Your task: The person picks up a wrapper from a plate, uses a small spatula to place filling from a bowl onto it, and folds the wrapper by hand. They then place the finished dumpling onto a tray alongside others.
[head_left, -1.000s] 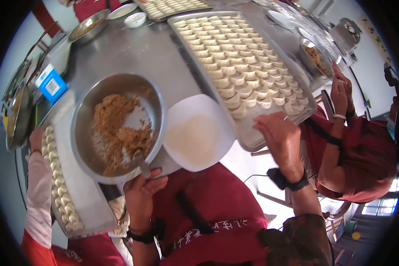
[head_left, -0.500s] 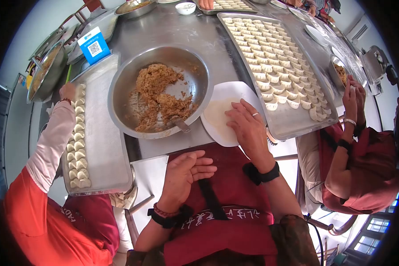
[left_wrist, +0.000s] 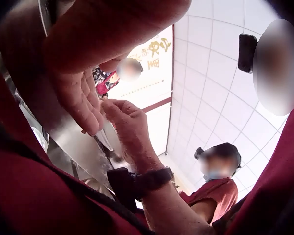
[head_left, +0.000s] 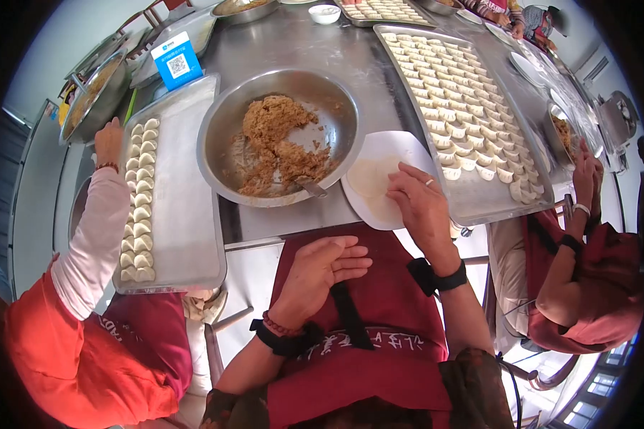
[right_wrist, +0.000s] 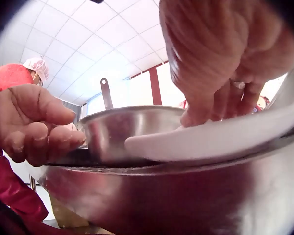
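As R hand (head_left: 421, 212) angles down at wrapper (head_left: 368, 177), grip unclear, L hand (head_left: 319, 275) hangs half-cupped w/ fingers loose.

On the steel table (head_left: 293, 48): below the right hand (head_left: 423, 206), a white plate (head_left: 405, 147) — leftward, a metal bowl (head_left: 336, 121), then a dumpling tray (head_left: 182, 179) — rightward, a fuller tray (head_left: 472, 205).

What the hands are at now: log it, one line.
left hand: holds nothing | right hand: at dough wrappers, pinch unclear | wrappers: on white plate | metal bowl: beside plate, filling inside
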